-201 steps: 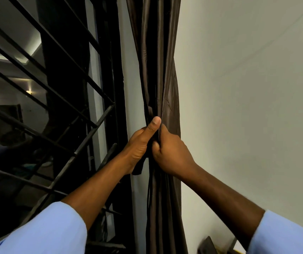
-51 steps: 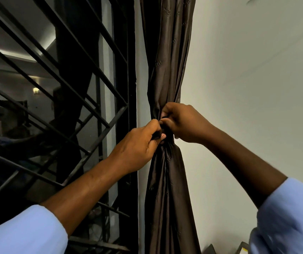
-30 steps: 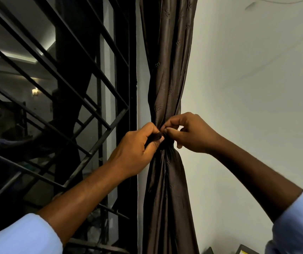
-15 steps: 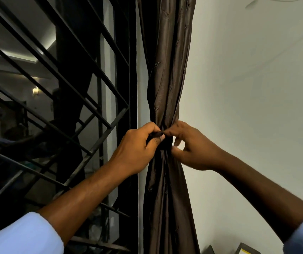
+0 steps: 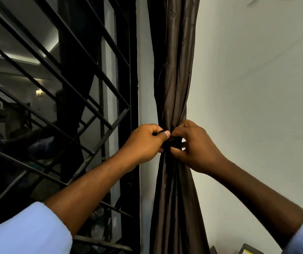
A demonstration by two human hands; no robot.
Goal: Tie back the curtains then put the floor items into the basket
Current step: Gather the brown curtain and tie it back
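Brown curtain (image 5: 172,88) gathered beside the wall (image 5: 257,107); left hand (image 5: 143,142) and right hand (image 5: 196,147), fingers curled, pinch a dark tie (image 5: 174,143) at its waist. Uneven tension may let the tie slip, loosing the folds.

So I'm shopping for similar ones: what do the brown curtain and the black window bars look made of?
Gathered brown curtain: probably a satin-like woven fabric; soft sheen, fine folds, small stitched motifs. Black diagonal window bars: probably painted metal; straight, rigid, dull gloss.
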